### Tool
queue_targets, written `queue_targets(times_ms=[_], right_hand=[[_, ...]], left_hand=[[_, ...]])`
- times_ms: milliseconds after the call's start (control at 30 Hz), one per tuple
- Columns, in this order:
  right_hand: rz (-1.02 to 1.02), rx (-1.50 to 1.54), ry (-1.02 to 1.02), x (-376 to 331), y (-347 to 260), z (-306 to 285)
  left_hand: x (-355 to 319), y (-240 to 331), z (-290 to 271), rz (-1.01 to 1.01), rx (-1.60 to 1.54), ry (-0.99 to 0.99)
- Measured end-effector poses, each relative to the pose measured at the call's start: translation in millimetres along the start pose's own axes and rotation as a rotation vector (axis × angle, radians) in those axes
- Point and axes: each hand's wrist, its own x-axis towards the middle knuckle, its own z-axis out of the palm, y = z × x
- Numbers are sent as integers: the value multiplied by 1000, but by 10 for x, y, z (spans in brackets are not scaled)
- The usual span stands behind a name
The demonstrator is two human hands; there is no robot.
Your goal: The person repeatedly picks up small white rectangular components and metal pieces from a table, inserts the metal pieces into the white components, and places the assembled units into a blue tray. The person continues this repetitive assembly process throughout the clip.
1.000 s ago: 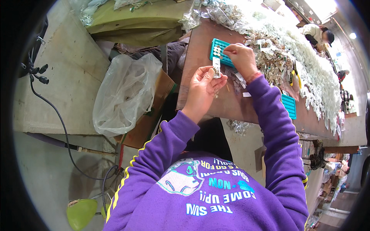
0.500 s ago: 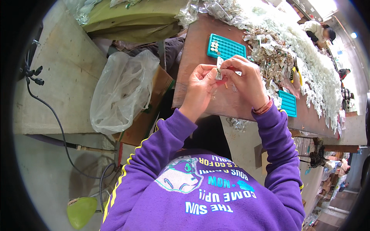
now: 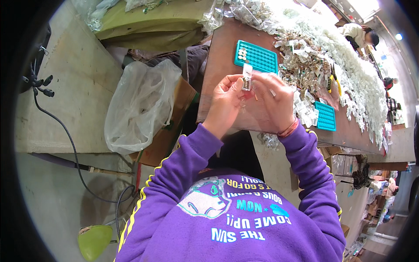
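My left hand [image 3: 224, 105] pinches a small piece with a white tag [image 3: 247, 70] between thumb and forefinger. Below the tag, the piece has a shiny, dark-edged part; its exact kind is too small to tell. My right hand [image 3: 279, 101] is close beside it, fingers curled and slightly blurred, so whatever they grip is hidden. Reddish and clear film shows under the fingers. Just beyond my hands lies a teal tray [image 3: 264, 56] of small round hollows, several pale round pieces sitting at its left end.
A heap of small tagged pieces [image 3: 301, 56] covers the table's right side, with white ones behind. Yellow-handled pliers [image 3: 335, 83] and a second teal tray [image 3: 325, 117] lie there. A clear plastic bag [image 3: 139, 107] hangs over a cardboard box at left. Another person [image 3: 360, 35] sits beyond the heap.
My right hand's fingertips have moved back from the top of the tagged piece, leaving more of it showing. My left hand still holds it, and the right forearm has shifted slightly left.
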Motion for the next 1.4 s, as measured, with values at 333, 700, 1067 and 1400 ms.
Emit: queue_targets(times_ms=[333,700,1067,1400], right_hand=[[6,-23,51,-90,-183,-74],[-314,-78,-51,-276,-134,-197],[-229,-84,-106,-318,-101,-309],[-212,-35,-52,-405,-48,-265]], left_hand=[[-293,47,282,-204,-43,45],[-352,-28,262,-357,-417,-47],[-430,-7,362,-101,351,32],[-412,-27,287,-243,54,-41]])
